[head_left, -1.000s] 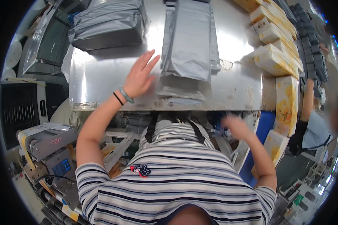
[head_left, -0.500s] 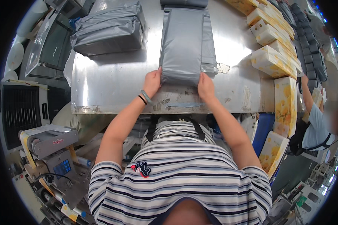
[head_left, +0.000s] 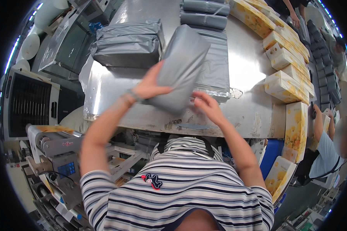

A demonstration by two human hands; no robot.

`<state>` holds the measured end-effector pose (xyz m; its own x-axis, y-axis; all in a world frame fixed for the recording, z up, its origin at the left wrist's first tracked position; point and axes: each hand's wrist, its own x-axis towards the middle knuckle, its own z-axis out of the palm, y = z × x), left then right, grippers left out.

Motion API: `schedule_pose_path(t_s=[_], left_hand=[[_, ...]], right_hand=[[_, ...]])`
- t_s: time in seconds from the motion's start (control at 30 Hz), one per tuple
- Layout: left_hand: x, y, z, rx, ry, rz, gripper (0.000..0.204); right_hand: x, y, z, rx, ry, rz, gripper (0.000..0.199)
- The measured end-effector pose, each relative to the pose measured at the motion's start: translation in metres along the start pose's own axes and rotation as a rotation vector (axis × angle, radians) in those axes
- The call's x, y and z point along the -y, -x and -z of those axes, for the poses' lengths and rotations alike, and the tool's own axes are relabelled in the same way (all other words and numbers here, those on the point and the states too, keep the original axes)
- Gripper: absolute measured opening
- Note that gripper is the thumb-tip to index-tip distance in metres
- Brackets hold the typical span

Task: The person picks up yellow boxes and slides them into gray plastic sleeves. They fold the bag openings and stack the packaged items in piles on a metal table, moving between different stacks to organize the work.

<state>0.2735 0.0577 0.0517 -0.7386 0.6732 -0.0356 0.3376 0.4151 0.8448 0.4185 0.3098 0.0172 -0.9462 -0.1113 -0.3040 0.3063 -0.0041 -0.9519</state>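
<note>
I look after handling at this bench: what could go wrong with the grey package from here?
The grey package is tilted, with the left hand at one side; blur hides whether the right hand touches it, so it might slip. In this view it covers part of the flat grey bags and could drag them askew if touching. Swung left, it might bump the grey stack.

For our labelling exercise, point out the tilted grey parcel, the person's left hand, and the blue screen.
Tilted grey parcel [head_left: 184,68]: head view, middle of upper face.
Left hand [head_left: 147,87]: head view, back of the hand.
Blue screen [head_left: 66,169]: head view, its lit face.
</note>
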Motion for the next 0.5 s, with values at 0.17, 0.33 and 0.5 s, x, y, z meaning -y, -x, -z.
schedule_pose_path(t_s=[0.17,0.33,0.5], left_hand=[[0.024,0.074,0.158,0.107,-1.175,-0.226,0.098],[0.082,0.038,0.212,0.095,-1.288,0.133,0.117],[0.171,0.010,0.245,-0.015,-1.553,0.393,0.100]], right_hand=[[0.020,0.072,0.148,-0.585,1.050,0.590,0.022],[0.026,0.219,0.350,-1.097,1.453,-0.103,0.084],[0.027,0.227,0.353,-1.045,1.436,-0.746,0.108]])
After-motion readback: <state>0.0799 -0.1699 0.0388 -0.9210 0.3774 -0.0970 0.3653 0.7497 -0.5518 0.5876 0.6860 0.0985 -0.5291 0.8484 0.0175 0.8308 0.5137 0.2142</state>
